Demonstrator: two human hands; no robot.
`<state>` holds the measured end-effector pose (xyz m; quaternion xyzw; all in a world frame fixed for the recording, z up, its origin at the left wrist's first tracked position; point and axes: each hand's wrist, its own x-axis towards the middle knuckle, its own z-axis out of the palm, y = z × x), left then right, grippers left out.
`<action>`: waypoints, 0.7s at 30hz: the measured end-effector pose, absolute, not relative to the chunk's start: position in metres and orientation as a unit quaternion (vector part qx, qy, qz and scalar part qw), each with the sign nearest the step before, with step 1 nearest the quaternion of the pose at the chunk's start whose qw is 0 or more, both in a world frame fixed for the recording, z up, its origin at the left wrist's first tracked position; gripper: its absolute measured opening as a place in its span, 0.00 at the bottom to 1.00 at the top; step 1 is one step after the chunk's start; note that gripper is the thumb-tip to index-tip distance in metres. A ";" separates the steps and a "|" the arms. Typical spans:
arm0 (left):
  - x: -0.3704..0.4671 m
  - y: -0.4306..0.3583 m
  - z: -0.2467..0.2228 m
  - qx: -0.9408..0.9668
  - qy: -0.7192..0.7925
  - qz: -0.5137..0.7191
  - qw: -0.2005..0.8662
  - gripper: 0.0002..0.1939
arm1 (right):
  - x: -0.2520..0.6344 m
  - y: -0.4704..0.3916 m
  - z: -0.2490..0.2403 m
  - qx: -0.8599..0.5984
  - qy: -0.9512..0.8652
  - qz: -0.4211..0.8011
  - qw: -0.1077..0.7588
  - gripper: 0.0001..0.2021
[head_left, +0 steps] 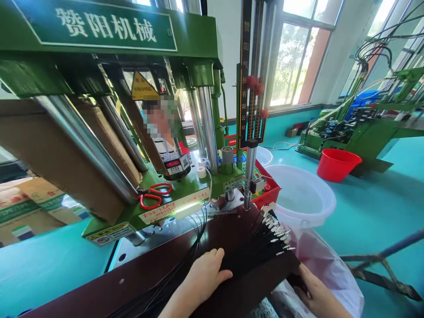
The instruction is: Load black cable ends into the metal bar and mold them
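Note:
A bundle of black cables (251, 251) with silvery metal tips (280, 236) lies across the dark brown work surface (228, 232). My left hand (205, 274) is over the cables, thumb held apart from the fingers; nothing shows in its grasp. Several thin black cables (198, 236) run from the green press's mould past that hand toward the lower left. At the surface's right edge is my right hand (313, 289), its fingers bent inward around something dark and partly hidden, which I cannot make out.
Ahead stands the green press (195, 42) with steel columns. Red-handled scissors (154, 196) lie on its lower plate. To the right are a white tub (301, 194), a plastic-lined container (334, 274) and a red bucket (338, 165). A person (165, 137) is behind the press.

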<state>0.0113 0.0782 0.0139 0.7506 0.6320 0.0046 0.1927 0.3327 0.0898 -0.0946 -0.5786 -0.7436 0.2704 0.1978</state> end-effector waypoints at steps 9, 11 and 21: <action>-0.001 0.073 0.009 0.764 0.605 0.146 0.167 0.11 | 0.322 0.077 -0.024 -0.493 -0.817 0.297 0.025 0.20; 0.002 0.065 0.003 0.754 0.640 0.111 0.100 0.12 | 0.312 0.074 -0.006 -0.462 -0.835 0.299 0.019 0.18; 0.006 0.058 0.008 0.699 0.714 0.026 0.000 0.13 | 0.219 0.089 0.027 -0.284 -0.927 0.230 0.083 0.17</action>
